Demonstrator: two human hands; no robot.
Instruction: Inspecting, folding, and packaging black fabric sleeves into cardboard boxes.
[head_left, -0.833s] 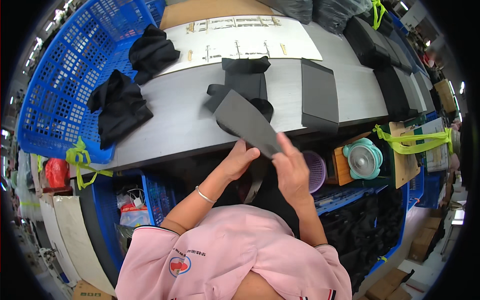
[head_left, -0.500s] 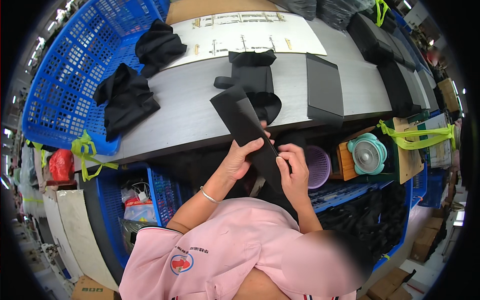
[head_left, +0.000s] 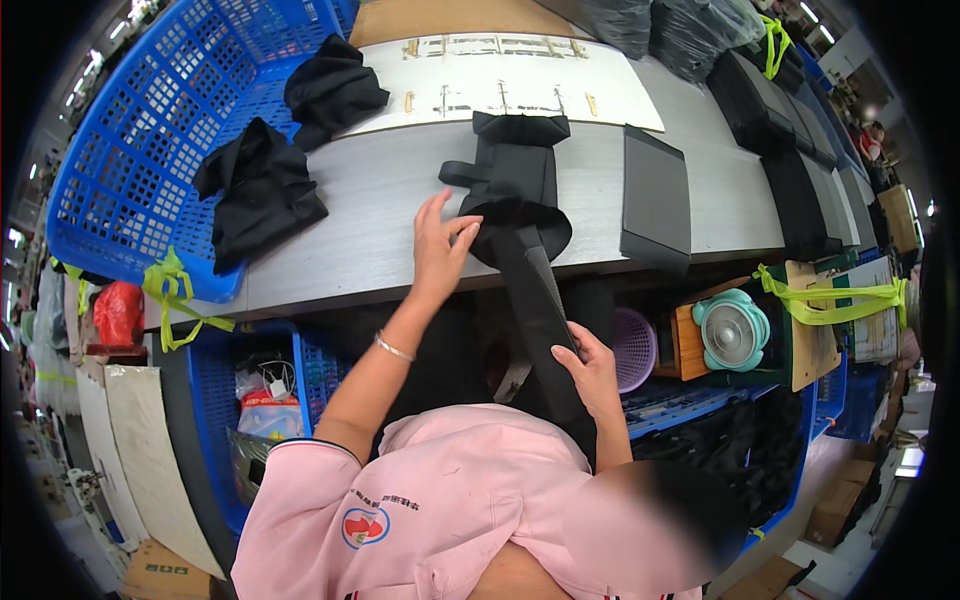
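My right hand [head_left: 590, 372] grips the lower end of a long, stiff black folded panel [head_left: 535, 310], thumb on its face. The panel slants up to the table edge, its upper end at the round mouth of a black fabric pouch [head_left: 515, 178]. That pouch lies on the table with a loop strap [head_left: 460, 174] sticking out on its left. My left hand [head_left: 442, 250] is beside the pouch's mouth, fingers spread, with a fingertip at the rim. Whether that fingertip presses on the cloth, I cannot tell.
Two black cloth pieces [head_left: 262, 195] lie on the left by a blue basket [head_left: 120, 190]. A flat dark panel [head_left: 655, 195] lies to the right, with stacked black panels [head_left: 795, 195] beyond. A white marked board [head_left: 510, 85] is behind. Below are a purple basket [head_left: 634, 350] and a teal fan [head_left: 732, 330].
My left hand has let go of the folded panel and moved up and left to the pouch's mouth. The panel's upper end has shifted right and down, held by my right hand alone.
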